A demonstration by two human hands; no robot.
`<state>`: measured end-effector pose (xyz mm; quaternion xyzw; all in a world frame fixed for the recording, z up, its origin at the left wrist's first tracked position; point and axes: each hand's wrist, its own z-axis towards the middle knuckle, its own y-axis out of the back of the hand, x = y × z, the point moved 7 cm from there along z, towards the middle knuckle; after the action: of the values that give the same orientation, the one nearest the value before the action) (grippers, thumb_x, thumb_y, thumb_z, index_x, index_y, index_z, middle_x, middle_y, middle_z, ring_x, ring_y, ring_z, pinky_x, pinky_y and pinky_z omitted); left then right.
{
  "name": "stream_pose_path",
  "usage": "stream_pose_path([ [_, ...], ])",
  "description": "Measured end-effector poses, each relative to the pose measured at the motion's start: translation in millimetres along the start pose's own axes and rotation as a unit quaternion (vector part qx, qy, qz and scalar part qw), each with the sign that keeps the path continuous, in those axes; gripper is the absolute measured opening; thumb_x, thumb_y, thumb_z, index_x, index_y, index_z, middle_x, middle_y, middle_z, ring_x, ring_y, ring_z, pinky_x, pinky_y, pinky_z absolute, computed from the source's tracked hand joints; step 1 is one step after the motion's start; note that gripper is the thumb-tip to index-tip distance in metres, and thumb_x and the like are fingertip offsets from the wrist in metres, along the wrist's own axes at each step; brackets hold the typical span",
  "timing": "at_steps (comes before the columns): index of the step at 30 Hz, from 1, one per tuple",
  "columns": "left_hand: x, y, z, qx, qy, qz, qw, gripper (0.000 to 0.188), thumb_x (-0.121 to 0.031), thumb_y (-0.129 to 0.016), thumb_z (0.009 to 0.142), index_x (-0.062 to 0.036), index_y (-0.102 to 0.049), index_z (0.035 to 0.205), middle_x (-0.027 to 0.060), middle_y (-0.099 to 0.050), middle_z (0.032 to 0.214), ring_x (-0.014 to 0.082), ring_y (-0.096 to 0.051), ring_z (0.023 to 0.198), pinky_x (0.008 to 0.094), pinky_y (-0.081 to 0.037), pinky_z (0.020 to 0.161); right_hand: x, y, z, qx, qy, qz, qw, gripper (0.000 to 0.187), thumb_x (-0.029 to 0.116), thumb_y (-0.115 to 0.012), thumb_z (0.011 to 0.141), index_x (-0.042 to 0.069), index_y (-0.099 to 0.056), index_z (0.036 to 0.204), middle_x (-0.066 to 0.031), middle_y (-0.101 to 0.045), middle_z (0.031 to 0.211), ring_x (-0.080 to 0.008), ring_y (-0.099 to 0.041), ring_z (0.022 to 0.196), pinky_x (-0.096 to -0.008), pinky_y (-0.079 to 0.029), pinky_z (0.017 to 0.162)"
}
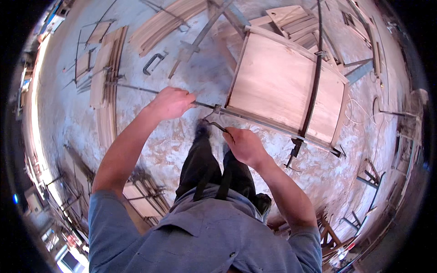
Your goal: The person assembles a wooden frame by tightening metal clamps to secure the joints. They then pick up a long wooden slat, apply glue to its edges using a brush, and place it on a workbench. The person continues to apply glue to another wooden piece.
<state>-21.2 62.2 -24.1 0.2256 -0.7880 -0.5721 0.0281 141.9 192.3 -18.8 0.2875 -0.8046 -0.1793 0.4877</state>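
A person wears a grey-blue shirt [195, 248] — short sleeves [108, 218], 1 pointed flap [185, 224] in front — and dark trousers [200, 166] with 2 black straps [224, 185]; left hand [173, 103] and right hand [246, 146] are bare.

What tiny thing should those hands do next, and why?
Maybe give the dark handle in the right hand a small turn, with the left hand steadying the long bar clamp. The left hand holds its bar, which runs along the near edge of the wooden panel, and the clamp's metal head sits by the panel's corner.
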Motion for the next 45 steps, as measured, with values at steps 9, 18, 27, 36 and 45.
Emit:
stream_pose_path([
  [9,2,-6,11,0.007,-0.047,-0.037,0.998,0.020,-0.026,-0.060,0.088,-0.0063,-0.059,0.085,0.0121,-0.062,0.078,0.0332,-0.064,0.078,0.0454,-0.051,0.067,-18,-30,-18,-0.111,-0.170,0.291,0.935,0.025,0.025,-0.052,0.096,0.001,-0.062,0.095,-0.0055,-0.057,0.063,-0.0166,-0.055,0.057,-0.0310,-0.043,0.052],
  [18,3,-5,12,0.049,-0.076,-0.080,0.993,0.026,-0.028,-0.061,0.088,-0.0030,-0.058,0.088,0.0211,-0.064,0.073,0.0410,-0.064,0.074,0.0517,-0.049,0.067,15,-82,-20,-0.143,-0.268,0.677,0.671,0.028,0.033,-0.053,0.097,0.010,-0.054,0.081,0.0037,-0.041,0.056,-0.0075,-0.034,0.042,-0.0248,-0.026,0.037],
  [27,-16,-16,11,0.026,-0.070,-0.104,0.992,0.026,-0.029,-0.059,0.090,-0.0026,-0.057,0.091,0.0199,-0.065,0.069,0.0408,-0.064,0.065,0.0518,-0.049,0.057,28,-101,-3,-0.242,-0.255,0.750,0.560,0.030,0.036,-0.051,0.098,0.011,-0.051,0.082,0.0044,-0.037,0.057,-0.0071,-0.031,0.041,-0.0241,-0.023,0.037],
  [36,-29,1,10,-0.052,-0.085,-0.028,0.995,0.024,-0.028,-0.062,0.088,-0.0060,-0.055,0.080,0.0148,-0.064,0.067,0.0353,-0.065,0.060,0.0466,-0.051,0.051,37,-97,-25,-0.197,-0.223,0.791,0.534,0.033,0.041,-0.053,0.097,0.010,-0.050,0.084,0.0046,-0.036,0.056,-0.0073,-0.028,0.042,-0.0242,-0.020,0.037],
  [45,-33,-3,6,-0.050,-0.055,-0.034,0.997,0.024,-0.028,-0.061,0.089,-0.0057,-0.055,0.081,0.0159,-0.065,0.069,0.0362,-0.065,0.063,0.0473,-0.051,0.052,58,-116,0,-0.290,-0.204,0.830,0.430,0.033,0.042,-0.054,0.097,0.012,-0.051,0.084,0.0041,-0.034,0.055,-0.0079,-0.029,0.040,-0.0246,-0.023,0.036],
])
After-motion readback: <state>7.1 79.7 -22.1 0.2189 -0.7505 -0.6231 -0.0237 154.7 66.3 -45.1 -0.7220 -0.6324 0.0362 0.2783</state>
